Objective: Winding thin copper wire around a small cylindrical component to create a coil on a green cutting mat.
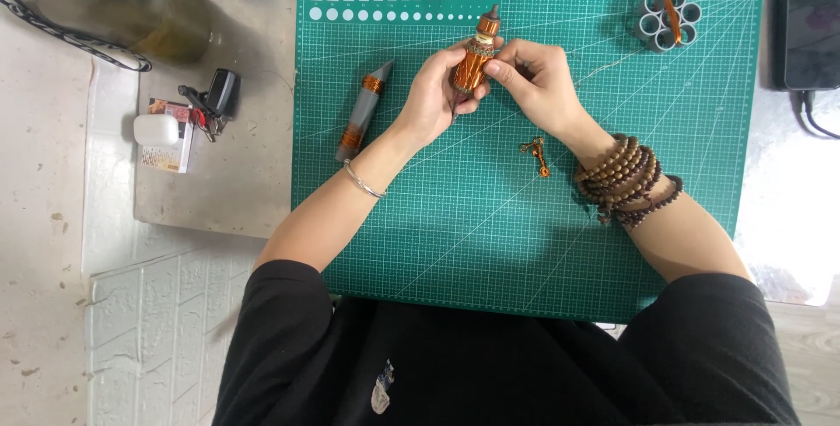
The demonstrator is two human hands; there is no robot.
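Observation:
My left hand (430,94) grips an upright spindle-shaped piece wound with copper-orange wire (477,57) above the green cutting mat (525,242). My right hand (534,80) pinches the same piece from the right, thumb and forefinger at its middle. A thin wire strand (612,66) trails right from my fingers across the mat. A silver bangle (363,183) circles my left wrist; several loops of brown wooden beads (626,179) wrap my right wrist.
A grey pointed piece with two copper wire bands (363,111) lies on the mat to the left. A small copper wire charm (535,155) lies below my hands. A cluster of grey tubes (668,20) stands top right. A dark phone (812,28), keys (210,102) and a large jar (114,2) flank the mat.

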